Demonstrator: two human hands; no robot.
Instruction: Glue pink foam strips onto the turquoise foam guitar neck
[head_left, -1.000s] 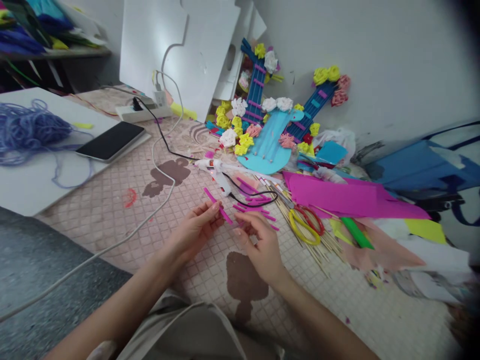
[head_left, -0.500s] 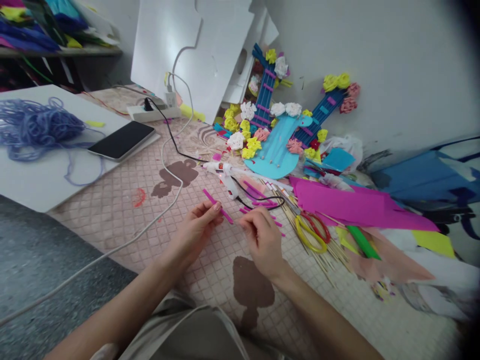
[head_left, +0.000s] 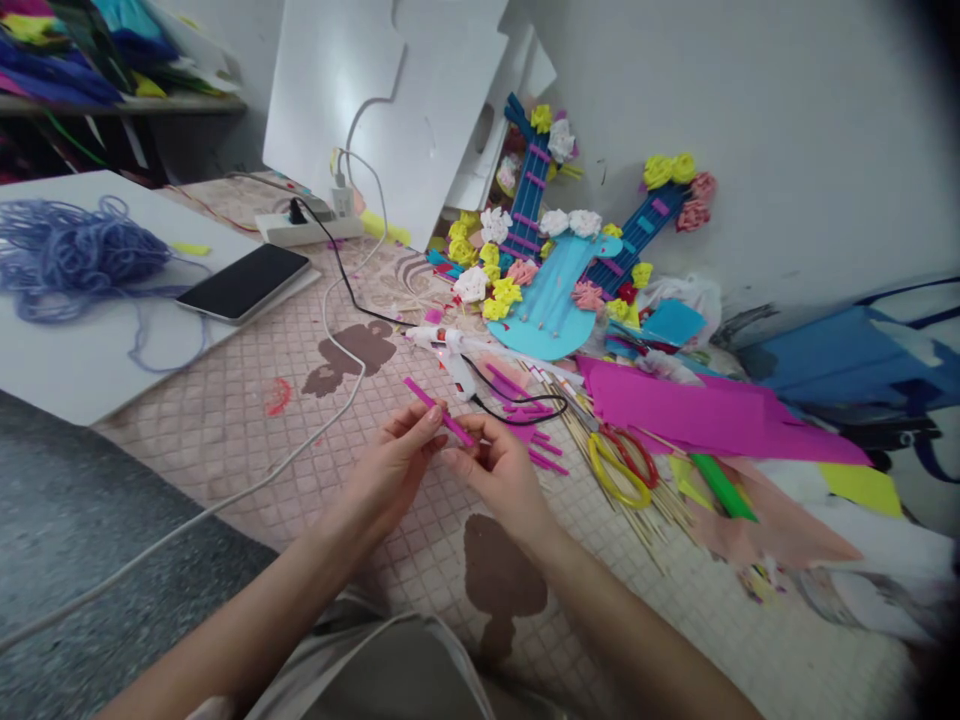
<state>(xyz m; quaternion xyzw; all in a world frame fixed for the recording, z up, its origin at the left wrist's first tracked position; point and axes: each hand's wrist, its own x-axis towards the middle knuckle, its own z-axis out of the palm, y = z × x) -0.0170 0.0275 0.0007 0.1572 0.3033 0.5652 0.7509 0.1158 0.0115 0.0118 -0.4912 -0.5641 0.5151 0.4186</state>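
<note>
A narrow magenta strip (head_left: 454, 428), perhaps rolled or folded paper, slants between my two hands. My left hand (head_left: 394, 455) pinches it near the middle between thumb and fingers, with its upper end sticking out. At the lower end, my right hand (head_left: 510, 480) has its thumb and fingertips closed around the strip. Just beyond my hands lies a white glue gun (head_left: 448, 350), its red light showing and its black cord looping right. More magenta strips (head_left: 546, 460) are scattered on the patterned tablecloth beside my right hand.
Yellow-and-red-handled scissors (head_left: 619, 480) lie on thin wooden sticks (head_left: 651, 540) at right, near magenta paper (head_left: 675, 415). Paper guitars (head_left: 551, 300) with flowers lean against the wall. Left are a phone (head_left: 244, 282), blue yarn (head_left: 82, 255), a power strip (head_left: 304, 229) and a white cable (head_left: 247, 490).
My right hand has moved left and slightly up, from apart to the strip's lower end, and closed on it. My left hand stays almost still, holding the strip.
</note>
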